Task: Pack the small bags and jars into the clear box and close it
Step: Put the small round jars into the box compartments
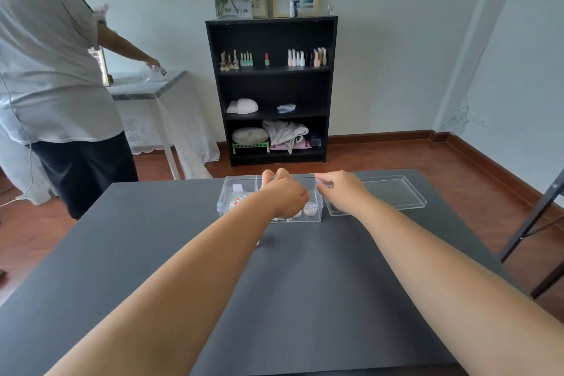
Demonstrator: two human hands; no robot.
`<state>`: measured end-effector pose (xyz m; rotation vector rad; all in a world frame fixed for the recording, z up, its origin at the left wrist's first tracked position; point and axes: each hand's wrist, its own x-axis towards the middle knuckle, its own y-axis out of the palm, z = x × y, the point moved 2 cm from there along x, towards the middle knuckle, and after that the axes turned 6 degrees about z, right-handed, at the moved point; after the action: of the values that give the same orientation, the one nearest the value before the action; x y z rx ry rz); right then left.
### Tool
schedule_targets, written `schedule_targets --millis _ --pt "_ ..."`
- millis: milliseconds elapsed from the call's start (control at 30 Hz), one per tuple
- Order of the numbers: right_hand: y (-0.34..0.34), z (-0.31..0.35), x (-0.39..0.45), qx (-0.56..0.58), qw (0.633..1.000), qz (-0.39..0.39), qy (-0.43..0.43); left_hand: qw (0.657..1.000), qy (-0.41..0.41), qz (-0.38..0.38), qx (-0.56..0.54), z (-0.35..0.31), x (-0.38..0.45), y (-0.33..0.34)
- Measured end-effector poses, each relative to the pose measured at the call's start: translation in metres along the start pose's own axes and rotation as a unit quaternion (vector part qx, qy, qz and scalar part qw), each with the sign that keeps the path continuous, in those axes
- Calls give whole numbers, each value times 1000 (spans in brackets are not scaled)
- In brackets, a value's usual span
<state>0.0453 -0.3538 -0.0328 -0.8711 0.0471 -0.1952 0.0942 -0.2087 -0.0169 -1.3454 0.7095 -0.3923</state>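
The clear box [227,192] stands open at the table's far middle, split into compartments. Small bags [238,200] with red bits lie in its left compartment, and a pale purple bag [237,188] lies behind them. A white jar [310,209] sits in the near right compartment. My left hand [285,194] hovers over the middle of the box with its fingers bent downward and hidden, so I cannot tell if it holds anything. My right hand [343,189] pinches the box's far right rim. The clear lid [393,192] lies flat just right of the box.
The dark grey table [305,284] reaches toward me. A small pale thing [258,243] peeks from under my left forearm. Another person [52,70] stands at the left by a white side table [146,87]. A black shelf [271,91] stands against the back wall.
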Motion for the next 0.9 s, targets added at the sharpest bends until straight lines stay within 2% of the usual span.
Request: schedule_targets --millis 167,267,367,467,600,667,767,833,900 --pt "2 0 -1 -7 1000 1 8 996 15 -20 -80 5 -1 6" --pt "4 0 -1 -10 1000 7 15 983 9 -3 -185 9 -3 9" --pt "4 -1 1 -21 1000 8 18 981 30 -11 -192 8 -5 9" --pt "4 -1 2 -32 999 2 17 972 66 -90 -207 13 -14 4" --pt "3 3 1 -68 998 6 14 940 84 -212 -254 35 -38 -6" --pt "3 12 -6 -95 995 -31 -18 913 92 -244 -315 54 -57 -6" --pt "10 38 -23 -93 983 -103 -116 874 94 -261 -399 84 -86 4" --pt "23 57 -37 -83 974 -107 -180 880 63 -265 -389 101 -102 16" --pt "39 75 -51 -78 966 -79 -233 893 35 -260 -365 114 -117 34"
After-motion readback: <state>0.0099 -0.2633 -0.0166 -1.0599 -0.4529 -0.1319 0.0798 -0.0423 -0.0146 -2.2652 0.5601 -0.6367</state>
